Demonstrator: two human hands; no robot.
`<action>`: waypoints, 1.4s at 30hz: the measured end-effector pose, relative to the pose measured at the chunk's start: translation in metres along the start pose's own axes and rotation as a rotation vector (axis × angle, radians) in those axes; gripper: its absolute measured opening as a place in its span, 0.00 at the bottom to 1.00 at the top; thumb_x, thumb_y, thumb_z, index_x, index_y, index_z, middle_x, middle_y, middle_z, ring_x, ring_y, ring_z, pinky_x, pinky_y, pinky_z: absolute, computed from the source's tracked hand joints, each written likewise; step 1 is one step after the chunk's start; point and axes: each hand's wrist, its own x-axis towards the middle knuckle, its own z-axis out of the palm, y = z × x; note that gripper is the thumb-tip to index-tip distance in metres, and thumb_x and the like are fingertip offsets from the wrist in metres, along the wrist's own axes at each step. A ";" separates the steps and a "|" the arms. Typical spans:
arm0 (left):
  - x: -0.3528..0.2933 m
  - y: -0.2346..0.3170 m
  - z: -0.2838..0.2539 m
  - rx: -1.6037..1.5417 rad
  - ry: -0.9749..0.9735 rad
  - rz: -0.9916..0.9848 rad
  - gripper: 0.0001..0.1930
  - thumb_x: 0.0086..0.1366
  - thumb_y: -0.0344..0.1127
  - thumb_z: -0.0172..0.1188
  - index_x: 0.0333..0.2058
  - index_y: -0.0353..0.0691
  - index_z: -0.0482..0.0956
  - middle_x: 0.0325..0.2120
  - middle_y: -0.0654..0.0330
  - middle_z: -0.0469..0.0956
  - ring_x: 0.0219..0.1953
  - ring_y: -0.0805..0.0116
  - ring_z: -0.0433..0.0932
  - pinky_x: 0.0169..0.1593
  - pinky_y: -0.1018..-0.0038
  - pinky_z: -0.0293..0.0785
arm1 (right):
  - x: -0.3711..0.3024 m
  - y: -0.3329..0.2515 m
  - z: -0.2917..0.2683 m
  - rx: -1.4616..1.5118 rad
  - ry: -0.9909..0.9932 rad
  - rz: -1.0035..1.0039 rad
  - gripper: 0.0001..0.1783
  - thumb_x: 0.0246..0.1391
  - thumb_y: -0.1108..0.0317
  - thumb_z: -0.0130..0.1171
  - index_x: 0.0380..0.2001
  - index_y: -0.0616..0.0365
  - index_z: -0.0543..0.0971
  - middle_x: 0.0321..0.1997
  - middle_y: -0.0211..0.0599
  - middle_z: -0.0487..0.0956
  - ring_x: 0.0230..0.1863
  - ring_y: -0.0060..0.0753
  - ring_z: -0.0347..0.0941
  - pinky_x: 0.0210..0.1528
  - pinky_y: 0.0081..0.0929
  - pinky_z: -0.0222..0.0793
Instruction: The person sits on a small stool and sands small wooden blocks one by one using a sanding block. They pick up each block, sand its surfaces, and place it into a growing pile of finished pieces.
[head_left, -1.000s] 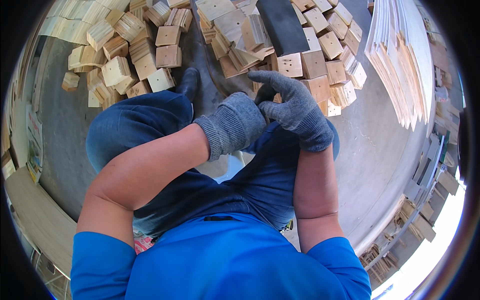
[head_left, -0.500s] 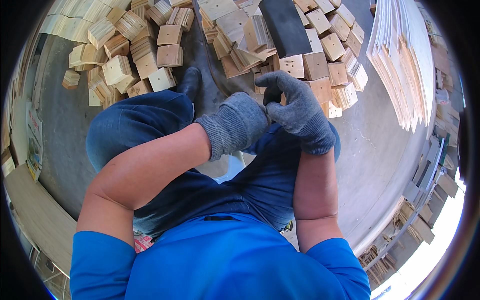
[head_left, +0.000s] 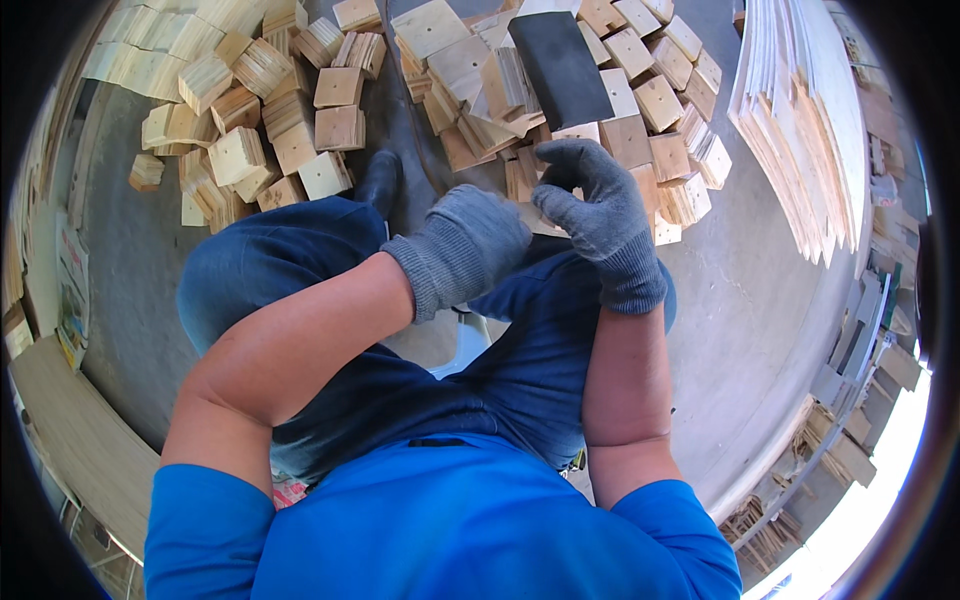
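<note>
Both hands wear grey knit gloves and hang over my lap, close to each other. My left hand (head_left: 470, 238) is curled closed with its back toward me; its fingers are mostly hidden, and what they hold, if anything, does not show. Just to the right, my right hand (head_left: 596, 215) has its thumb and forefinger parted in a curve, with nothing visible between them. Beyond the hands lies a heap of small wooden blocks (head_left: 625, 140). A dark, flat rectangular pad (head_left: 562, 68) rests on top of that heap.
Another pile of wooden blocks (head_left: 292, 140) lies at the far left, by my dark boot (head_left: 379, 182). Thin plywood sheets (head_left: 800, 130) are stacked at the right. Timber pieces (head_left: 835, 440) lie along the right edge. A long wooden board (head_left: 85, 430) runs along the left.
My right hand has drawn slightly away from the left, and its thumb and forefinger have spread from a pinch. The left hand has shifted slightly left, still closed.
</note>
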 end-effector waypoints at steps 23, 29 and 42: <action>0.068 -0.097 -0.013 -0.625 0.753 -0.402 0.64 0.45 0.47 0.86 0.77 0.33 0.58 0.72 0.39 0.68 0.75 0.46 0.68 0.77 0.62 0.65 | 0.090 -0.006 -0.019 -0.793 0.354 -0.206 0.55 0.50 0.43 0.80 0.75 0.52 0.68 0.78 0.60 0.67 0.76 0.64 0.67 0.75 0.54 0.66; 0.097 -0.110 -0.003 -0.740 0.805 -0.407 0.58 0.47 0.42 0.86 0.74 0.34 0.64 0.67 0.43 0.75 0.70 0.48 0.74 0.74 0.63 0.69 | 0.104 0.004 -0.010 -0.822 0.306 -0.134 0.54 0.52 0.47 0.79 0.77 0.57 0.67 0.75 0.64 0.69 0.73 0.66 0.70 0.75 0.48 0.69; 0.105 -0.114 0.006 -0.882 0.892 -0.294 0.37 0.50 0.39 0.83 0.59 0.41 0.79 0.55 0.41 0.82 0.59 0.40 0.82 0.65 0.56 0.78 | 0.044 0.012 0.018 -0.910 0.214 -0.102 0.49 0.56 0.56 0.74 0.76 0.58 0.66 0.71 0.60 0.71 0.69 0.66 0.72 0.69 0.54 0.72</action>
